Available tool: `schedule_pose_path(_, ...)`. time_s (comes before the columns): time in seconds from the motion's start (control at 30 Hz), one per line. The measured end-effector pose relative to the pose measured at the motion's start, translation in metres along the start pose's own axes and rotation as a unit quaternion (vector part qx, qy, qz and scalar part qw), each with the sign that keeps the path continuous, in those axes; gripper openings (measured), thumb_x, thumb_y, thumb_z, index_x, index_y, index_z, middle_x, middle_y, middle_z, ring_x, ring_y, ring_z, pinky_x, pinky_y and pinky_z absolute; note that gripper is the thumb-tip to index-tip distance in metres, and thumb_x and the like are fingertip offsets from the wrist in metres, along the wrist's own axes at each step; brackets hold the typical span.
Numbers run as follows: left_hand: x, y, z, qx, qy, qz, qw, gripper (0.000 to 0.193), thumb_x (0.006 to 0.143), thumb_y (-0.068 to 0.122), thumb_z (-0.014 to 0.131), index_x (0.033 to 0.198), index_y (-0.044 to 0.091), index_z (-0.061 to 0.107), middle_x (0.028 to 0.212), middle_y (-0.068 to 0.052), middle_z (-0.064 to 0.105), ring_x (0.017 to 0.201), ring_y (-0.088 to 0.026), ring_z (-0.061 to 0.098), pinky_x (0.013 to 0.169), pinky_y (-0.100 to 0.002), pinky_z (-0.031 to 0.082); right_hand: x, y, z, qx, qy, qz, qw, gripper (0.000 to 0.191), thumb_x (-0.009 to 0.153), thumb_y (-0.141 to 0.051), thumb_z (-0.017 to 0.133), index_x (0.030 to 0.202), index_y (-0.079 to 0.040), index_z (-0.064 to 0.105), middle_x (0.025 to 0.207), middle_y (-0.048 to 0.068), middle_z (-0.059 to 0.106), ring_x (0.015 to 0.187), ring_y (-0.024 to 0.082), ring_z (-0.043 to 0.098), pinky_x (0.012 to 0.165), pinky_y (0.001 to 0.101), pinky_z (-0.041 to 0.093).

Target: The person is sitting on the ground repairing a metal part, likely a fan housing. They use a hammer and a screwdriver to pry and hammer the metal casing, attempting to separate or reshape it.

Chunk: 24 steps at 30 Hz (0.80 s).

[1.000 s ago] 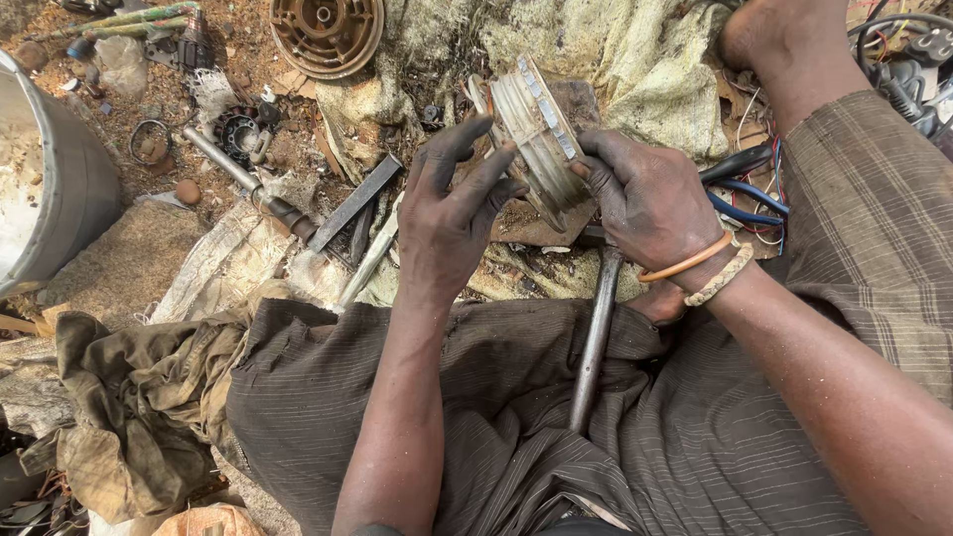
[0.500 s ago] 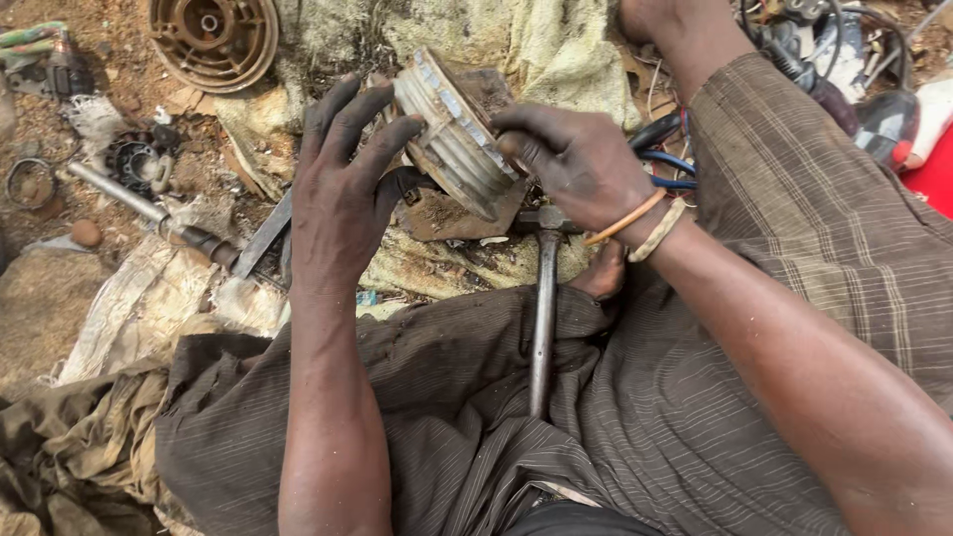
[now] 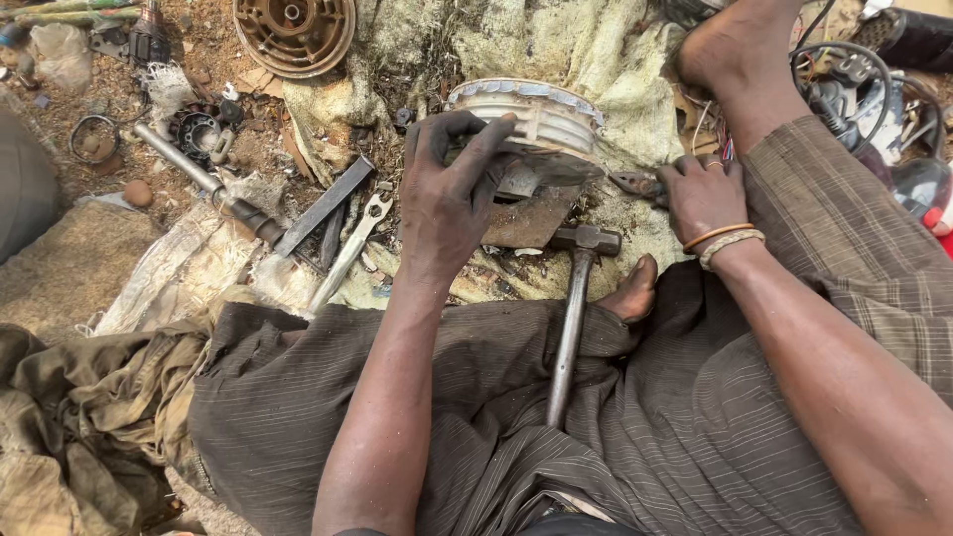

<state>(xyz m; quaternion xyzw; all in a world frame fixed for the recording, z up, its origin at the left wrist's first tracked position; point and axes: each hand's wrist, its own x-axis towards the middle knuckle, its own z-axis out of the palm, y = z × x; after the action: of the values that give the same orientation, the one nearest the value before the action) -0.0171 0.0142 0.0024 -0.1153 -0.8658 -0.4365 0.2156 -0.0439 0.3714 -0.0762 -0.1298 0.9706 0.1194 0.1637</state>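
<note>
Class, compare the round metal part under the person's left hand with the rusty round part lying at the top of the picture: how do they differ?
The pale round part is greyish-white and ribbed; the rusty round part is brown. The left hand grips the pale one, tilted on cloth; the rusty one lies flat, untouched, on dirt. Both are circular metal.

Flat, even daylight — sharp through the middle of the view.
Shadows are soft and short, pooling under the left hand (image 3: 452, 194) and beside the hammer (image 3: 576, 308); no hard glare, only a mild sheen on the pale metal drum (image 3: 546, 119). Edges bow outward slightly — wide-lens stretch on the forearms.
</note>
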Motion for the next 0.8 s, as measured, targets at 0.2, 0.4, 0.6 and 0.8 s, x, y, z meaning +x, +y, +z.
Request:
schedule_pose_path(0.2, 0.003, -0.008, 0.010, 0.023, 0.014, -0.002, 1.000, 0.030, 0.098, 0.027, 0.077, 0.127, 0.022, 0.070, 0.118, -0.005, 0.062, 0.113, -0.023, 0.057, 0.095, -0.037, 0.055, -0.027, -0.008, -0.067, 0.396, 0.153, 0.138, 0.895, 0.029, 0.114, -0.030, 0.053, 0.118, -0.002, 0.060, 0.095, 0.013, 0.068, 0.081, 0.030, 0.069, 0.071, 0.0487, 0.056)
schedule_pose_path(0.4, 0.000, -0.010, 0.022, 0.064, 0.080, -0.014, 0.995, 0.032, 0.096, 0.030, 0.078, 0.127, 0.022, 0.071, 0.104, -0.002, 0.064, 0.103, -0.017, 0.057, 0.096, -0.040, 0.048, -0.077, -0.100, -0.152, 0.802, 0.240, 0.206, 0.507, 0.022, 0.115, -0.030, 0.049, 0.122, -0.009, 0.053, 0.084, 0.005, 0.065, 0.061, 0.015, 0.064, 0.052, 0.0294, 0.056)
schedule_pose_path(0.6, -0.001, -0.010, 0.020, 0.029, 0.066, -0.052, 0.996, 0.028, 0.098, 0.029, 0.076, 0.126, 0.024, 0.071, 0.107, -0.004, 0.062, 0.104, -0.022, 0.054, 0.091, -0.036, 0.047, -0.085, -0.165, -0.168, 0.823, 0.113, 0.045, 0.555, 0.025, 0.110, -0.023, 0.055, 0.129, -0.008, 0.061, 0.085, 0.006, 0.066, 0.060, 0.012, 0.059, 0.049, 0.0270, 0.049)
schedule_pose_path(0.8, 0.002, -0.012, 0.022, 0.000, 0.082, -0.024, 0.996, 0.037, 0.092, 0.033, 0.079, 0.126, 0.019, 0.072, 0.106, -0.004, 0.065, 0.101, -0.022, 0.054, 0.089, -0.038, 0.049, -0.076, -0.129, -0.146, 0.822, 0.263, 0.112, 0.493, 0.022, 0.114, -0.024, 0.054, 0.125, -0.006, 0.059, 0.093, 0.006, 0.067, 0.073, 0.014, 0.066, 0.061, 0.0281, 0.057)
